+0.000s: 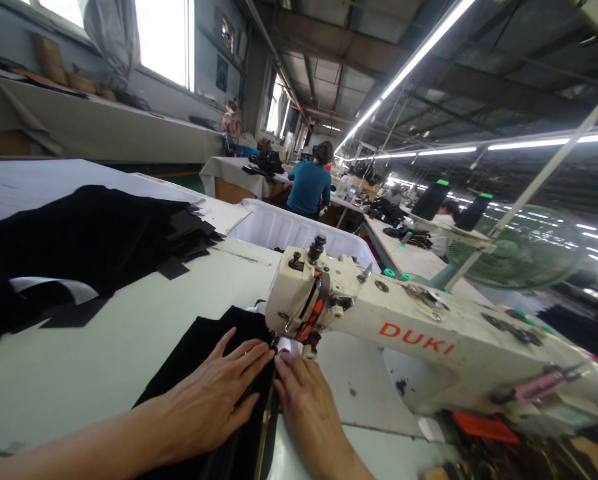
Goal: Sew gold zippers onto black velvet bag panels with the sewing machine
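A black fabric piece (179, 363) lies under the head of a white sewing machine (359, 313). My left hand (219, 387) rests flat on this fabric, fingers stretched and spread, its fingertips close to the needle area. Just across from it, my right hand (311, 407) has its fingers bent and close together at the fabric's right edge, beside the presser foot. A gold-coloured strip (265, 427), perhaps a metal zipper, runs along that edge between the hands. The needle itself is hidden by the machine head and my fingers.
A pile of black cut pieces (93, 240) covers the table's left part. Behind the machine stands a white bin (309, 230). Black thread cones (431, 200) and a green fan (513, 250) are at right. A person in blue (309, 187) sits ahead.
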`<state>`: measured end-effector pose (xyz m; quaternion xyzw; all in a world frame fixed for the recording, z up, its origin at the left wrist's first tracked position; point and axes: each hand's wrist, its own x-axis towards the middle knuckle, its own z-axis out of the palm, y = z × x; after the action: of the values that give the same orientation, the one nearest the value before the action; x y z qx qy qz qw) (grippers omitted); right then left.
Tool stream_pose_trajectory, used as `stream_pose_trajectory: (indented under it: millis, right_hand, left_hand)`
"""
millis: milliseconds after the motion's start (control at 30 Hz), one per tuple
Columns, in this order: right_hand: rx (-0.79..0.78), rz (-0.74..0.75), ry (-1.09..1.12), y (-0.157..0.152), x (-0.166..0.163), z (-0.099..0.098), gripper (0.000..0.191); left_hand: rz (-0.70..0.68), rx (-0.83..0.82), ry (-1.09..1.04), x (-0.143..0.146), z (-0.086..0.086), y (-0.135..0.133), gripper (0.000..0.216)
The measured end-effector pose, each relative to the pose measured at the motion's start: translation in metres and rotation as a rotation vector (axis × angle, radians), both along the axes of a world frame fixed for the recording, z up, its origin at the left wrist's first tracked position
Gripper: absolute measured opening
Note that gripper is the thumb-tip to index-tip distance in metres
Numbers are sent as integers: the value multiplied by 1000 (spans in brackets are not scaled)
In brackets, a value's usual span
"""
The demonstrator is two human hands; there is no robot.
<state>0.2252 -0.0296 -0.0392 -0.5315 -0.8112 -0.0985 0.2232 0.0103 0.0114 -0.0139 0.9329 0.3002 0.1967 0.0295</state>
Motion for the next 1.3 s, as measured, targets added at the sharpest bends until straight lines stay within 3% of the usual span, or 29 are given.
stream_pose_trajectory:
  millis: [400, 767, 1000, 1067, 1200, 1233, 1300]
  right_hand:
    - [12, 39, 19, 0, 3, -9, 46]
    - [101, 109, -56, 4, 4, -5, 48]
    - [-101, 97, -40, 1, 1, 20, 47]
    - [-154, 92, -9, -12, 3, 31, 48]
    - [-251, 95, 111, -73, 5, 49, 63]
    - [-284, 115, 138, -92, 2, 50, 69]
    - [-325, 162, 152, -126, -9, 45, 82]
  left_hand:
    - [-1, -1, 6, 0, 5, -4, 55]
    - [-10, -43, 8, -1, 11, -3, 57]
    - [-2, -166, 94, -3, 17, -5, 51]
    - [-31, -198, 140, -8, 19, -26, 57]
    - [-85, -114, 120, -25, 12, -86, 100]
    - [-83, -67, 95, -29, 7, -98, 98]
    - [-90, -36, 25, -36, 0, -112, 70]
